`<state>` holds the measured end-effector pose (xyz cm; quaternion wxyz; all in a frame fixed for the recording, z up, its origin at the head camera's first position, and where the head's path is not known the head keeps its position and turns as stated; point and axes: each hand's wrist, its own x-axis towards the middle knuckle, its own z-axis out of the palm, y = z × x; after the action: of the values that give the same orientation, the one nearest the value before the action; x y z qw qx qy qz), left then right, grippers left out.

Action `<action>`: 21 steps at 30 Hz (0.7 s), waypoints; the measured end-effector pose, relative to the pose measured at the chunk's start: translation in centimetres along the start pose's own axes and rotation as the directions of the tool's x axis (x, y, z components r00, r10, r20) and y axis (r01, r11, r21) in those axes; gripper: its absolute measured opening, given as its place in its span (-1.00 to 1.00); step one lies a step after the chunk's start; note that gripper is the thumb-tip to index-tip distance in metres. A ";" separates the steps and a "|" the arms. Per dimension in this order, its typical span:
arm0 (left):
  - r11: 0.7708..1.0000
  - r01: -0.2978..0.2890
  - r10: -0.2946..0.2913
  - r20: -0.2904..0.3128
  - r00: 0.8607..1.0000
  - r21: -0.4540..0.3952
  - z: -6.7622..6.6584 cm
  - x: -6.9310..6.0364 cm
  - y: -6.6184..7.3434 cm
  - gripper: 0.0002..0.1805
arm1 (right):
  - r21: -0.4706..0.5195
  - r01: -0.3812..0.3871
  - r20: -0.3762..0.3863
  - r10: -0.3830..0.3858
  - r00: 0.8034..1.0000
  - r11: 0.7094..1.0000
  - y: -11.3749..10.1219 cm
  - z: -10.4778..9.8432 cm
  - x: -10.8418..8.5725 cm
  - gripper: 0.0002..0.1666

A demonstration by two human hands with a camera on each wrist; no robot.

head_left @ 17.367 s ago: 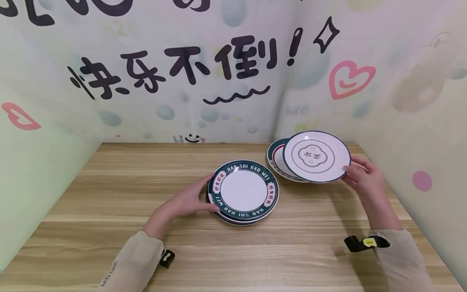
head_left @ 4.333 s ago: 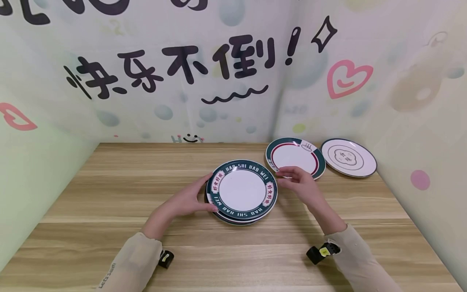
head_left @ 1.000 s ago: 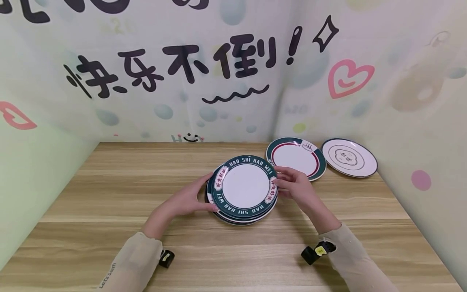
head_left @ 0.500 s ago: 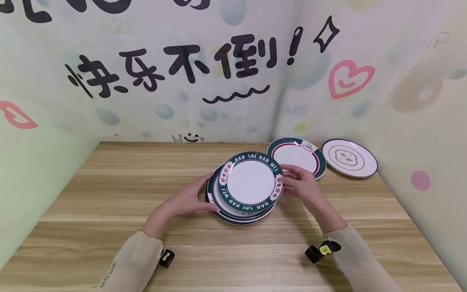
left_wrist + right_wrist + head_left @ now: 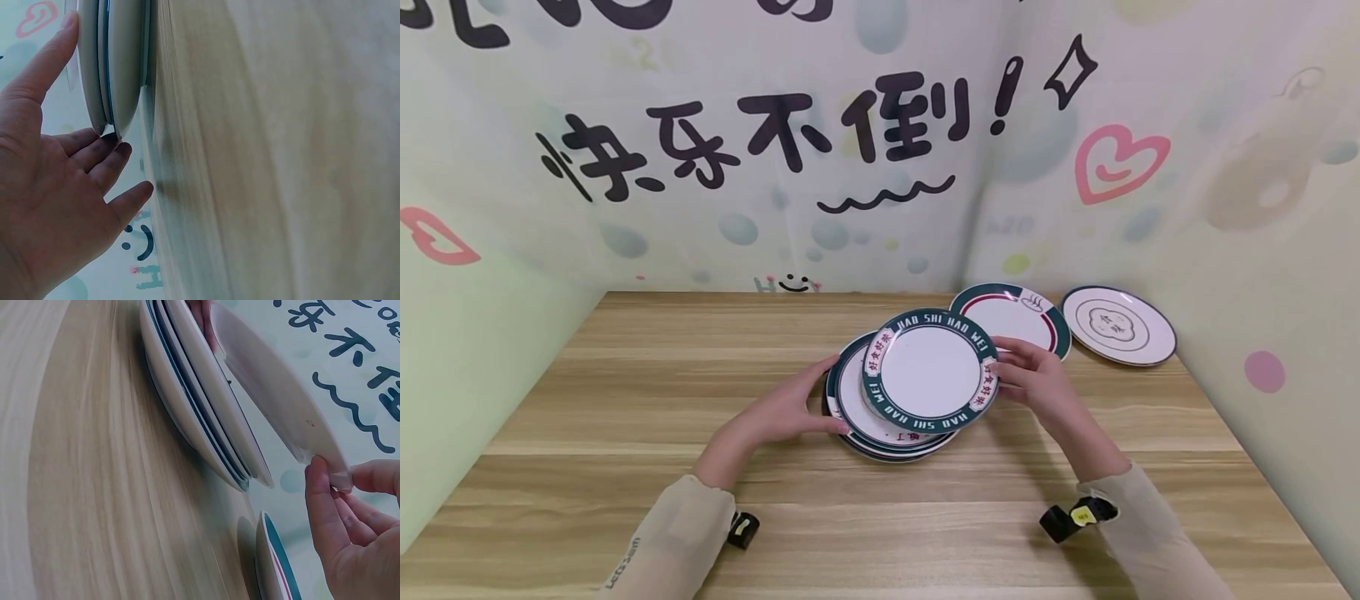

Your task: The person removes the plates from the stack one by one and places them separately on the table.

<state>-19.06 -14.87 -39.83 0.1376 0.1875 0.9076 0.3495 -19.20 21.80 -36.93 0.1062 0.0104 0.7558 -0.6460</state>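
A green-rimmed plate with "HAO SHI HAO WEI" lettering (image 5: 931, 371) is pinched at its right edge by my right hand (image 5: 1037, 379). In the right wrist view that plate (image 5: 281, 387) is raised clear of the stack (image 5: 200, 394), held between thumb and fingers of the right hand (image 5: 359, 531). Beneath it in the head view, the stack of plates (image 5: 853, 400) shows a white top plate with a dark rim. Around the stack's left edge lies my left hand (image 5: 782, 410), thumb and fingers spread; in the left wrist view this hand (image 5: 69, 187) touches the plates' edges (image 5: 125, 69).
Behind the right hand lies a green-rimmed plate with a red ring (image 5: 1011, 321). To its right is a white plate with a thin dark rim (image 5: 1118, 325). The wooden table (image 5: 647, 375) meets a printed backdrop (image 5: 700, 242) at the back.
The right hand has lifted the lettered plate off the stack and moved it rightward, uncovering the white plate below. The left hand stays at the stack. Earlier, the thin-rimmed plate was set down at right.
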 end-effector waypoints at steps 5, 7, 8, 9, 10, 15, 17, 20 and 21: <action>1.000 0.009 -0.009 0.000 1.000 0.005 0.0 0.0 0.0 0.22 | -0.015 -0.025 -0.018 0.025 1.000 1.000 0.1 -0.6 -0.2 -0.35; 1.000 0.011 -0.011 0.000 1.000 0.005 0.0 0.0 0.0 0.21 | -0.017 -0.030 -0.021 0.030 0.999 0.999 0.1 -0.9 -0.3 -0.34; 1.000 0.012 -0.012 0.002 1.000 0.005 0.0 0.0 0.0 0.21 | -0.018 -0.031 -0.023 0.030 0.999 0.999 0.1 -1.0 -0.3 -0.34; 1.000 0.013 -0.013 0.002 1.000 0.006 0.1 0.0 -0.1 0.21 | -0.022 -0.031 -0.024 0.030 0.999 0.999 0.1 -1.2 -0.4 -0.34; 1.000 0.011 -0.011 0.002 1.000 0.007 0.0 0.0 -0.1 0.21 | -0.019 -0.030 -0.023 0.030 0.999 0.999 0.2 -1.3 -0.4 -0.34; 1.000 0.012 -0.012 0.004 1.000 0.013 0.0 0.0 -0.1 0.22 | -0.014 -0.040 -0.037 0.039 0.999 0.999 0.2 -1.8 -0.7 -0.33; 1.000 0.010 -0.010 0.005 1.000 0.018 0.0 0.0 -0.1 0.23 | -0.009 -0.043 -0.044 0.042 0.998 0.999 0.3 -2.0 -0.9 -0.33; 1.000 0.010 -0.010 0.006 1.000 0.020 0.0 0.0 -0.1 0.23 | -0.003 -0.036 -0.040 0.036 0.999 0.999 0.4 -2.4 -1.1 -0.33; 1.000 0.005 -0.006 0.006 1.000 0.022 0.0 0.0 -0.2 0.23 | 0.000 -0.033 -0.039 0.033 0.999 0.999 0.5 -2.5 -1.1 -0.33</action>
<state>-19.13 -15.00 -39.94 0.1391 0.1875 0.9116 0.3384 -18.39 24.45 -36.85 0.1021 0.0357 0.7575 -0.6438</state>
